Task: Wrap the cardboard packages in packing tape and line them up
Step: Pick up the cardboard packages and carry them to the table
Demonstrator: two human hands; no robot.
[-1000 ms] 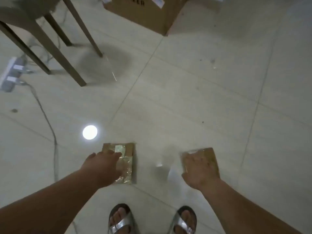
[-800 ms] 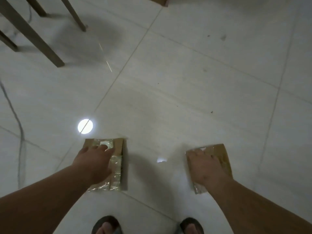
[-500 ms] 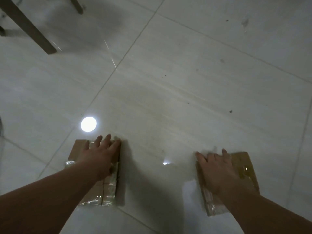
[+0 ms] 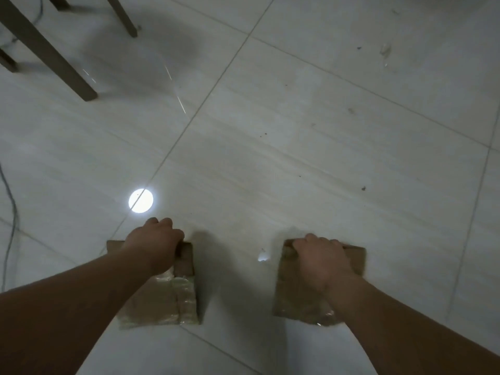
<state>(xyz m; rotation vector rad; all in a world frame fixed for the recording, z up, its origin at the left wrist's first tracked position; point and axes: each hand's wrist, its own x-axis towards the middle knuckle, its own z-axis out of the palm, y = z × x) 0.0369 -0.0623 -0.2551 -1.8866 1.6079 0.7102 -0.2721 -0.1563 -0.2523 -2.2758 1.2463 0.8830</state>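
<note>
Two flat cardboard packages lie on the tiled floor, both partly wrapped in shiny clear tape. My left hand (image 4: 155,240) curls its fingers over the far edge of the left package (image 4: 167,301). My right hand (image 4: 322,258) grips the far edge of the right package (image 4: 295,299) in the same way. A gap of bare floor separates the two packages. Each forearm hides part of its package.
Brown wooden furniture legs (image 4: 51,58) stand at the upper left. A grey cable (image 4: 10,220) runs along the left edge. A round light reflection (image 4: 140,200) shines on the floor just beyond my left hand. Small debris dots the tiles at the right.
Both hands went from lying flat on the packages to curling over their far edges. The view tilted and came closer to the floor, and my feet dropped out of sight.
</note>
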